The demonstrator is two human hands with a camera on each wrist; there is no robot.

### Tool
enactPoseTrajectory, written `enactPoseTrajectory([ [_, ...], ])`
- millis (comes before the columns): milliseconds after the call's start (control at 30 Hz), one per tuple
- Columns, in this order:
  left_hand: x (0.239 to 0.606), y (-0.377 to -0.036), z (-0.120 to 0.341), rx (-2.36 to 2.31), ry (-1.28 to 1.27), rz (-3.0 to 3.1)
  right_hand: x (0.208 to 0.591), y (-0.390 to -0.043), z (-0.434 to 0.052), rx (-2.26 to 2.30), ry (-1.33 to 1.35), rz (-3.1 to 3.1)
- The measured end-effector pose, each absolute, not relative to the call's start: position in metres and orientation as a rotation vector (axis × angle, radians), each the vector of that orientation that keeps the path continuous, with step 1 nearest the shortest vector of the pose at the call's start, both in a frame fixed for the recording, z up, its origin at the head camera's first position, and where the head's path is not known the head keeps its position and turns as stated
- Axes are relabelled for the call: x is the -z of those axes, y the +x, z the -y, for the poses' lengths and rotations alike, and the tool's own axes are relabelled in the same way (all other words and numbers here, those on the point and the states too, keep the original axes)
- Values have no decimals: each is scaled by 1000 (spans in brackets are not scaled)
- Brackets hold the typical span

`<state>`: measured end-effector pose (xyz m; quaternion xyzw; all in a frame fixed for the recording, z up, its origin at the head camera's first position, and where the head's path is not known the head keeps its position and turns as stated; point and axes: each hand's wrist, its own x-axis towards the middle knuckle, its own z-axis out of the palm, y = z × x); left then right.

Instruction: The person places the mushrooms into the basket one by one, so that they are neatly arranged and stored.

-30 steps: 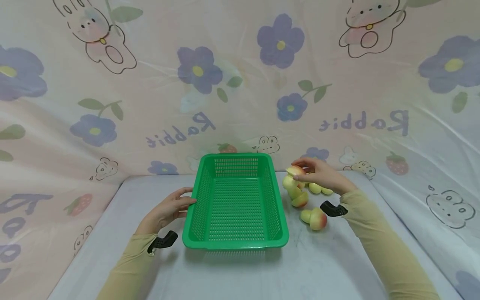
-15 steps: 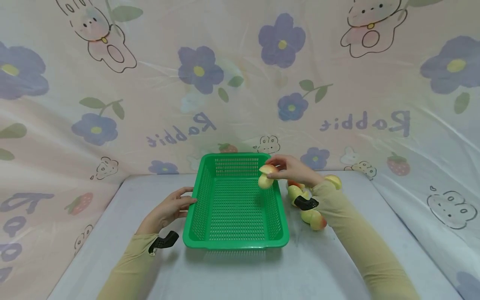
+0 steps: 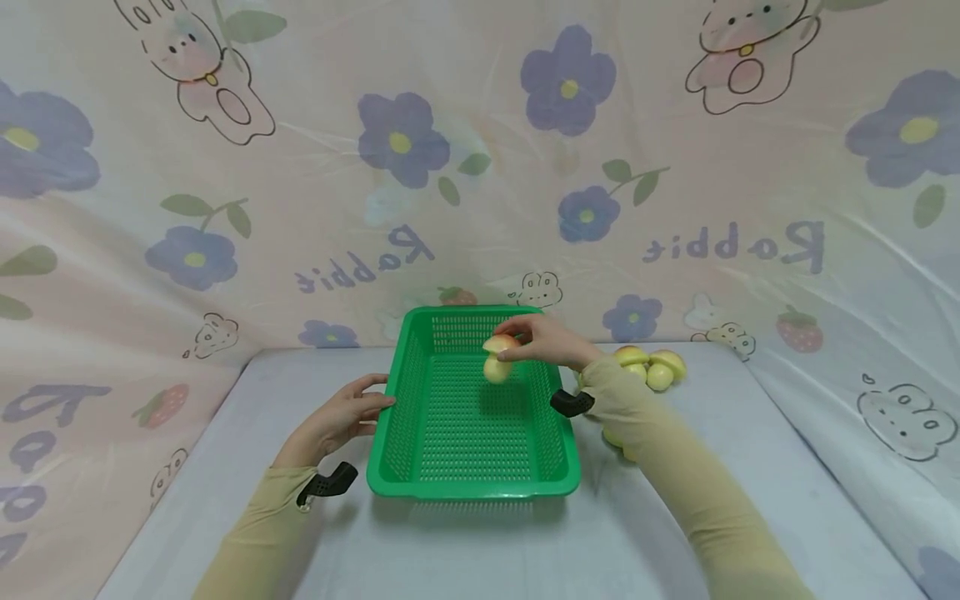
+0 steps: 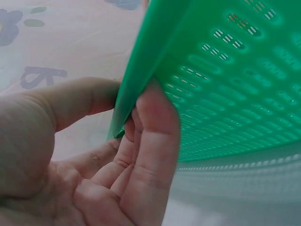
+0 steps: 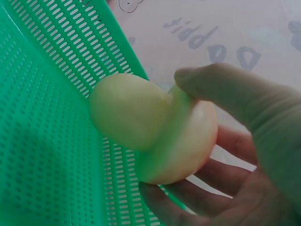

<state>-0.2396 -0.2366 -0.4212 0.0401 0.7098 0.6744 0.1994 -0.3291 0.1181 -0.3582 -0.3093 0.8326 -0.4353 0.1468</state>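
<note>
The right hand [image 3: 551, 342] held a toy mushroom [image 3: 498, 358] over the green basket [image 3: 474, 483]. The left hand [image 3: 341, 417] pinched the basket's side. More mushrooms [image 3: 651, 367] lay on the table [image 3: 225, 433] nearby, partly hidden by the sleeve [image 3: 675, 483].

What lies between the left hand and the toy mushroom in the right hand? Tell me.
Only the green basket: the left hand grips its left wall, and the toy mushroom hangs over its bare mesh floor. The head view shows it.
</note>
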Motion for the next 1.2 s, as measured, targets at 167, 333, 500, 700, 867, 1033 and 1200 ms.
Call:
enactPoseTrajectory([
  [167, 420, -239, 236, -1887, 112, -1985, 358, -333, -106, 1271, -867, -2386],
  [333, 420, -239, 237, -1888, 126, -1973, 358, -336, -94, 1271, -855, -2369],
  [500, 420, -239, 238, -1885, 118, -1968, 367, -340, -83, 1227, -909, -2353],
  [700, 419, -239, 237, -1883, 111, -1975, 378, -342, -71, 1190, -915, -2354],
  [867, 420, -240, 237, -1872, 109, -1994, 386, -342, -62, 1185, -889, -2349],
  [1033, 421, -239, 237, -1870, 114, -2000, 390, -342, -53, 1160, -888, -2350],
  [1200, 421, -239, 237, -1866, 109, -1998, 396, -344, -43, 1109, -877, -2406],
])
